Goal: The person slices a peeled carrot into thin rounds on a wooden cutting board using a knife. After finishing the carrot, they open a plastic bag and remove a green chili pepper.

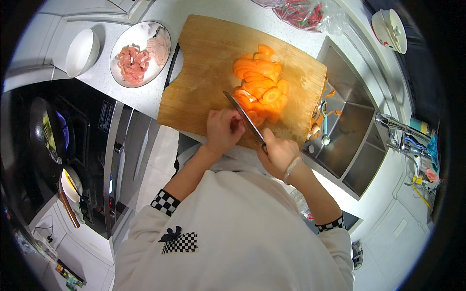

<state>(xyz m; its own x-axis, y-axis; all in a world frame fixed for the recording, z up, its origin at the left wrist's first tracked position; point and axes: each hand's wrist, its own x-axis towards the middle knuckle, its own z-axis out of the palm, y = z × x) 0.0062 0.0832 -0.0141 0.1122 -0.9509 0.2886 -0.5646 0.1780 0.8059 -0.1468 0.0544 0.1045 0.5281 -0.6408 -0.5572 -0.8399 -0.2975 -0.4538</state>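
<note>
My right hand (282, 151) grips the handle of a kitchen knife (244, 115). Its blade slants up and left across the near side of a pile of carrot slices (267, 82). Those orange slices overlap on a wooden cutting board (204, 54). Just left of the blade, my left hand (224, 129) is over the board's near edge with its fingers curled close to the knife. Whether anything sits inside those fingers is hidden.
Left of the board are a plate (142, 31) of raw meat pieces and a white bowl (83, 52). A wok (40, 145) stands over a blue flame on the gas hob (96, 87). To the right, a steel sink (349, 134) holds a peeler (325, 123) and carrot scraps. Bagged red peppers (300, 14) lie behind.
</note>
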